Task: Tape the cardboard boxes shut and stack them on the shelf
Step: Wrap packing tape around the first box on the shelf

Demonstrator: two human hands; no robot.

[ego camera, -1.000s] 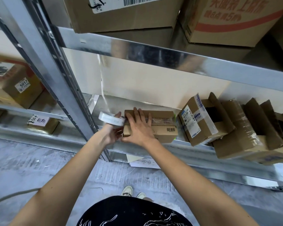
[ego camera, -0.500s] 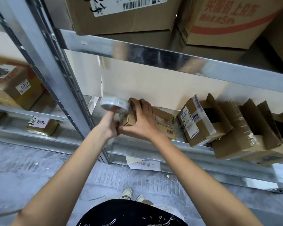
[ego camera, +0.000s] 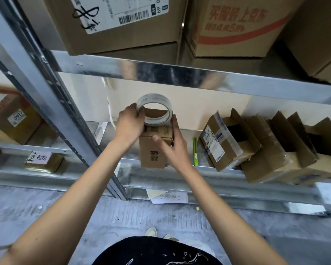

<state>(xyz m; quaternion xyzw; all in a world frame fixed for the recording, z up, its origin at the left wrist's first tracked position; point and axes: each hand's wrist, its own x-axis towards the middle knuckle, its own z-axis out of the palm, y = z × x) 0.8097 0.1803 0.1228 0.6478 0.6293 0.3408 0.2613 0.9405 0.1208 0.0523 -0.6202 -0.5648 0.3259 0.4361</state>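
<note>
Now left hand (ego camera: 129, 124) grips tape roll (ego camera: 154, 109) over small box (ego camera: 154, 146), right hand (ego camera: 173, 146) clasps its side — best keep strip taut, centred on seam.

We note the small box (ego camera: 154, 148) is plain brown cardboard with black print. The tape roll (ego camera: 154, 109) is whitish and translucent with faint grey lettering. The shelf (ego camera: 180, 75) is bare silver-grey metal. Beside the box we see a bright green cutter (ego camera: 195, 152). The open boxes (ego camera: 256, 144) are brown; one bears a white label with blue print. Overhead, one large carton (ego camera: 235, 25) carries red characters and a red band; another carton (ego camera: 111, 22) has a white barcode label. The floor (ego camera: 46, 207) is mottled grey.
</note>
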